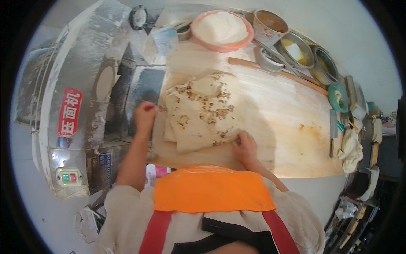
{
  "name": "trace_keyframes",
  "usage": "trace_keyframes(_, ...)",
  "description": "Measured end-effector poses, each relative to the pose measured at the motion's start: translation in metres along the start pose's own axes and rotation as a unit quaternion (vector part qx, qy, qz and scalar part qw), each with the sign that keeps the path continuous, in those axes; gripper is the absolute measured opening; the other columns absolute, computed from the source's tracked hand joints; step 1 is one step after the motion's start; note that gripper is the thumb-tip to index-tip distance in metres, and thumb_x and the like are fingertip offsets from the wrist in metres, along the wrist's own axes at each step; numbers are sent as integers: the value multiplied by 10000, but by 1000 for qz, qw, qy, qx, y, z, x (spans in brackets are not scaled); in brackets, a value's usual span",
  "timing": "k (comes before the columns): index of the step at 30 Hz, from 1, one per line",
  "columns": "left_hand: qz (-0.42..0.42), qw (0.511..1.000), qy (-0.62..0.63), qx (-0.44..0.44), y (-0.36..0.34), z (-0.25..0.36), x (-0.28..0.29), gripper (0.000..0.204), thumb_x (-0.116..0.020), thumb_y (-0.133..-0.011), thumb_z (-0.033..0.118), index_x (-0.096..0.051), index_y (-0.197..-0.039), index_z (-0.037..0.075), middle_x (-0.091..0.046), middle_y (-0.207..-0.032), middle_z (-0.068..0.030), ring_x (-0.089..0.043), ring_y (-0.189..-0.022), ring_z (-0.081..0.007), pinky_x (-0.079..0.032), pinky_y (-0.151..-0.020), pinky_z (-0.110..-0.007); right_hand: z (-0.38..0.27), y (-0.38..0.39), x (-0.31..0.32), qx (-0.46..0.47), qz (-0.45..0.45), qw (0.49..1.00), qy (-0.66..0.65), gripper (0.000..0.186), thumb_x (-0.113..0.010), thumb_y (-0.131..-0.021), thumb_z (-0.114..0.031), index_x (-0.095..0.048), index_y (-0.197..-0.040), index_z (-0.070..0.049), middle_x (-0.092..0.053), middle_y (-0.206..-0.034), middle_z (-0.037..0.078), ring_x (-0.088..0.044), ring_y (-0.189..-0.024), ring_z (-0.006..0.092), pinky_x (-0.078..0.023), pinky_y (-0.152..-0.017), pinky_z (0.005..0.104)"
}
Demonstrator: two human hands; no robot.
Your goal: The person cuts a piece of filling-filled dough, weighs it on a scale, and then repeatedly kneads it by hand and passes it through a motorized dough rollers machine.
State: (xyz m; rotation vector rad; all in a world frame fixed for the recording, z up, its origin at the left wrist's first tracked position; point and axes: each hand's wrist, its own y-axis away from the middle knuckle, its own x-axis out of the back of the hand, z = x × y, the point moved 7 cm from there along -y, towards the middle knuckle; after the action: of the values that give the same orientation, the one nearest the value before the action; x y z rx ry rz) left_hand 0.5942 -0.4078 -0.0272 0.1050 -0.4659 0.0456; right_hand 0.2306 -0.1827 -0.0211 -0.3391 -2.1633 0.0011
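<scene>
A folded slab of pale dough [198,135] lies on the wooden work board, its top spotted with brown, crumbly filling. Its layers show along the left and near edges. My left hand [146,113] is beside the dough's left edge, fingers curled into a pinch. Whatever those fingertips hold, if anything, is too small to make out. At the near right corner of the dough, my right hand [245,147] has its fingers closed on the edge.
A dough-pressing machine [67,139] with a metal body stands at the left. Along the back are a pink basin [196,31] of white flour, a patterned pot [270,27], metal bowls [311,57] and a long wooden stick [249,64]. A scraper [333,131] lies at right.
</scene>
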Motion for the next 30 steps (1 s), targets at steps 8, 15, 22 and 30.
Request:
trace_keyframes(8, 107, 934, -304, -154, 126, 33, -36, 478, -798, -740, 190, -623, -1146, 7, -650, -1129, -164, -645, -1001, -292, -512, -871, -374, -40, -60, 11, -68, -147, 970, -182, 174, -727, -708, -97, -652, -851, -34, -660, -782, 92, -630, -760, 288, -508, -703, 407)
trace_keyframes(15, 15, 970, -163, 179, 123, -10, -44, 647, -869, -659, 298, -595, -1120, -63, -636, -1133, -219, -632, -1041, -320, -495, -877, -402, -52, -89, -18, 270, 49, 962, 3, 211, -776, -670, -113, -687, -849, -47, -670, -1069, 50, -585, -1035, 296, -451, -886, 395)
trace_keyframes(22, -100, 949, 36, 296, 115, -28, -69, 568, -863, -671, 261, -632, -1103, -28, -686, -1045, -155, -672, -934, -237, -537, -765, -330, 25, -95, 21, 24, 172, 984, -26, 315, -788, -715, -161, -670, -974, -29, -670, -1120, 112, -583, -1098, 295, -453, -948, 413)
trace_keyframes(30, -201, 814, 365, 404, 127, 1, -101, 382, -684, -848, 152, -603, -1197, 19, -676, -1122, -124, -661, -1025, -251, -537, -898, -406, 46, -56, -45, -379, -145, 726, -554, 458, -764, -733, -227, -600, -1081, 20, -678, -1006, 144, -673, -882, 292, -541, -768, 401)
